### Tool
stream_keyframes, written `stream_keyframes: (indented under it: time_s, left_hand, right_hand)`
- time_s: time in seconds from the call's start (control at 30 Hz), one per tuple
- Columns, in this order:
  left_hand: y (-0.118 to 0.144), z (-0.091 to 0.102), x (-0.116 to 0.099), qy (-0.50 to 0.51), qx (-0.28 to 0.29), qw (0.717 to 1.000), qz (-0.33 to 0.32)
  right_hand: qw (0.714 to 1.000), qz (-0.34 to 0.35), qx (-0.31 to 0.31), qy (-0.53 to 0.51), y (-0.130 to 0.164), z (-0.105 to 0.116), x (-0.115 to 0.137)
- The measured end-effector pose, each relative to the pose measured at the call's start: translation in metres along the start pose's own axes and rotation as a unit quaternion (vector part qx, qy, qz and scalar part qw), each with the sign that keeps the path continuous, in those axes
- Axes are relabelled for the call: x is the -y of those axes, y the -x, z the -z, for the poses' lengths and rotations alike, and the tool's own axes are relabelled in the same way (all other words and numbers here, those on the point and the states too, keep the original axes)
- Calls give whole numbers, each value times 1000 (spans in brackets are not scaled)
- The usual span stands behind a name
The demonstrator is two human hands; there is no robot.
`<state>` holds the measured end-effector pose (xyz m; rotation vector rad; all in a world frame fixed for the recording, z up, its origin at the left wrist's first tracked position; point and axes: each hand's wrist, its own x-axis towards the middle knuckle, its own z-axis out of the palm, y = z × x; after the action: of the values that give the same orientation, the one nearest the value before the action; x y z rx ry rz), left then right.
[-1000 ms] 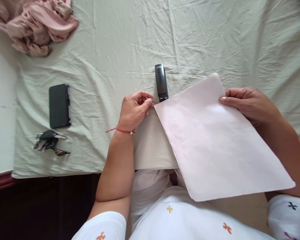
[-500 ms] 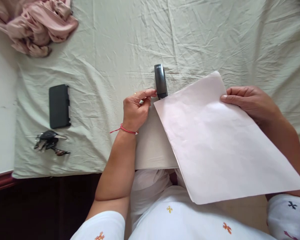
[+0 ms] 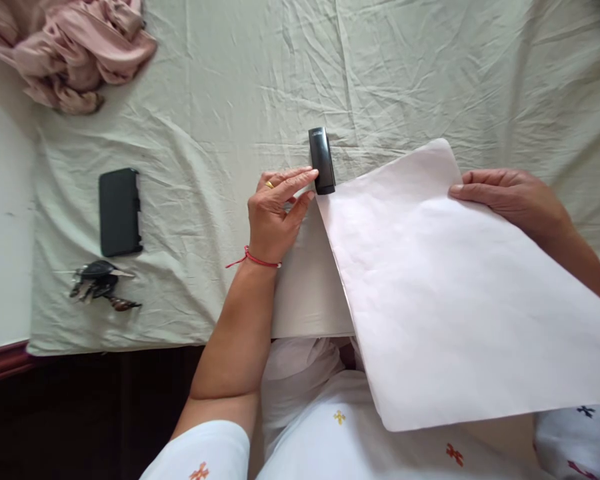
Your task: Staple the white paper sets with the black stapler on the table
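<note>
A black stapler (image 3: 321,160) lies on the bed sheet, pointing away from me. White sheets of paper (image 3: 460,287) reach up to its near end, one corner meeting the stapler's mouth. My left hand (image 3: 280,207) is at the stapler's left side: the index fingertip touches its edge and the thumb is close to the paper's corner. Other left fingers are curled behind and partly hidden. My right hand (image 3: 515,200) pinches the paper's far right edge between thumb and fingers, holding the sheets tilted over my lap.
A black phone case (image 3: 120,212) lies on the left of the creased green bed sheet (image 3: 220,100). Just below it is a bunch of keys (image 3: 100,283). Crumpled pink cloth (image 3: 85,53) is heaped at the upper left, beside a white wall (image 3: 3,213). The bed's edge runs in front of me.
The paper has turned slightly and shifted right, its corner now at the stapler's mouth. My right hand moved a little right with it. My left index finger and thumb moved closer onto the stapler's near end.
</note>
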<state>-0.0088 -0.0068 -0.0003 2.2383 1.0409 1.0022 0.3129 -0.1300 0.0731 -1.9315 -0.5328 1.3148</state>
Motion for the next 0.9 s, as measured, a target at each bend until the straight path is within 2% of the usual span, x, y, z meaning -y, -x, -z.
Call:
stream_keyframes:
  time_s: [0.2, 0.5, 0.67, 0.9]
  left_hand:
    - [0, -3, 0, -11, -30, 999, -24]
    - [-6, -4, 1, 16, -38, 995, -88]
    - [-3, -8, -5, 29, -10, 998, -51]
    - [-3, -9, -1, 12, -17, 997, -68]
  right_hand:
    - [1000, -2, -10, -5, -3, 0, -1]
    - [1000, 6, -15, -4, -5, 3, -3]
    - [1000, 16, -5, 2, -7, 4, -4]
    - [999, 22, -5, 30, -11, 10, -7]
